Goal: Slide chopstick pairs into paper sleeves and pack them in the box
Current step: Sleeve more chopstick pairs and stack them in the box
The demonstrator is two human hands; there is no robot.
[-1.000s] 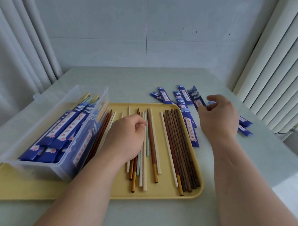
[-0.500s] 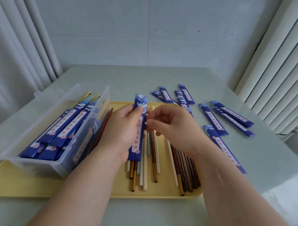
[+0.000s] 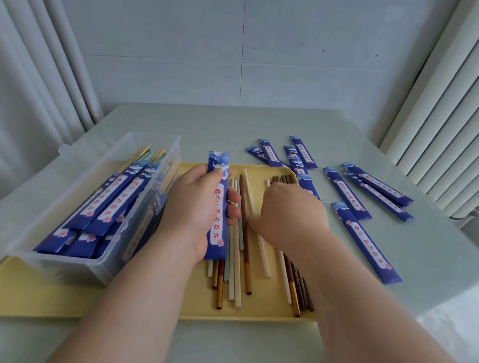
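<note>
Progress: several filled blue paper sleeves (image 3: 110,198) lie packed in clear plastic box (image 3: 58,267), left of your left hand. Many loose coloured chopsticks (image 3: 238,263) lie unsleeved on yellow tray (image 3: 266,312) beneath both hands. Empty blue sleeves (image 3: 366,241) wait right of your right hand.

Left hand (image 3: 195,208): fingers wrapped round one empty blue paper sleeve (image 3: 219,209).

Right hand (image 3: 292,214): fingers curled down onto loose chopsticks; cannot tell whether a grasp is made.

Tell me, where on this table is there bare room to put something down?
Free: the far strip of the pale green table behind the clear plastic box and scattered blue paper sleeves, and the near edge before the yellow tray. Crowded: the tray, under box and loose chopsticks.
</note>
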